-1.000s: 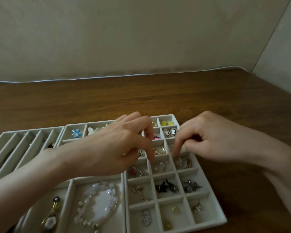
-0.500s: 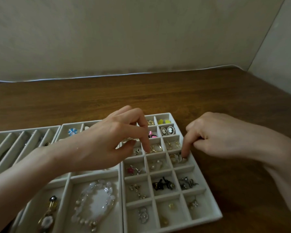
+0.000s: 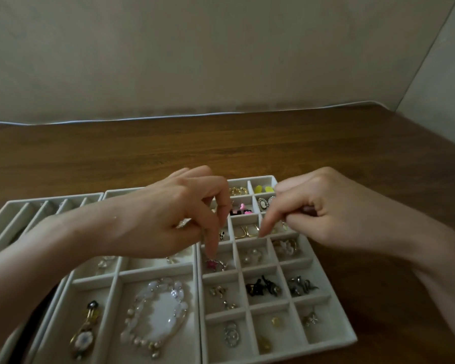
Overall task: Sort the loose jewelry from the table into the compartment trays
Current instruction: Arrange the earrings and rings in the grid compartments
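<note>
Left hand (image 3: pixel 153 219), right hand (image 3: pixel 334 214) over three trays (image 3: pixel 8 206) (image 3: pixel 158 269) (image 3: pixel 327 287)

Illumination is dim, soft and warm-toned. Shadows are faint and diffuse. Wide-angle distortion curves the frame edges; fine detail is slightly blurred.
</note>
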The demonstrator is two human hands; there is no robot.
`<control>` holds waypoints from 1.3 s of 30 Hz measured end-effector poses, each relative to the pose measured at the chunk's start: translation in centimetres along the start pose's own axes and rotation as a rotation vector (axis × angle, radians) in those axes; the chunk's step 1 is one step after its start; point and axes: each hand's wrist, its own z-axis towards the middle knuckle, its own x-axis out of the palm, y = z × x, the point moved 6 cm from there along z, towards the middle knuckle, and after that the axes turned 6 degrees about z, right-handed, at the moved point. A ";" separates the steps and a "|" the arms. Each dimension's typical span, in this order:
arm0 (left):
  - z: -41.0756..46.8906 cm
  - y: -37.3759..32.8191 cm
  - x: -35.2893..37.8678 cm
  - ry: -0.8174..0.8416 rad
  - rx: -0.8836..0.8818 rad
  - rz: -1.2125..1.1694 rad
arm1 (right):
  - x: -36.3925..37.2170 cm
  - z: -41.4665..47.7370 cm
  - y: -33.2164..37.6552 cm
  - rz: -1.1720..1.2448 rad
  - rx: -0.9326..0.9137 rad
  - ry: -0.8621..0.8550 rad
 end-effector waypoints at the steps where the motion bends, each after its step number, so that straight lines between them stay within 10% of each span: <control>1: -0.1 0.0 0.0 0.005 -0.005 0.006 | 0.5 0.2 0.4 0.001 -0.026 -0.006; 15: -3.1 2.8 0.0 -0.153 -0.307 0.026 | 4.7 2.0 2.5 -0.240 -0.028 -0.027; 39: -3.3 0.9 2.3 -0.179 -0.204 0.049 | 3.8 1.8 2.0 -0.196 0.066 0.014</control>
